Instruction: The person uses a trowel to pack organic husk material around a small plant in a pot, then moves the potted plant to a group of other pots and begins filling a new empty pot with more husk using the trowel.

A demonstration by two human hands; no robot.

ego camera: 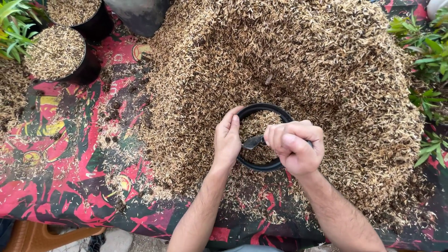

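A small black round pot [254, 110] stands at the near foot of a large heap of dry husk mix [298, 60], and it is partly filled with the same husks. My left hand [227, 140] grips the pot's left rim, thumb over the edge. My right hand [296, 146] is closed around the handle of a small metal scoop [252, 142], whose blade points left over the pot's opening. The right hand hides the pot's right rim and the scoop's handle.
Two black pots [55, 52] filled with husks stand at the top left, with a dark container [140, 16] beside them. A red and black patterned sheet [56, 177] covers the surface. Green plants [427, 56] line the right edge and top left corner.
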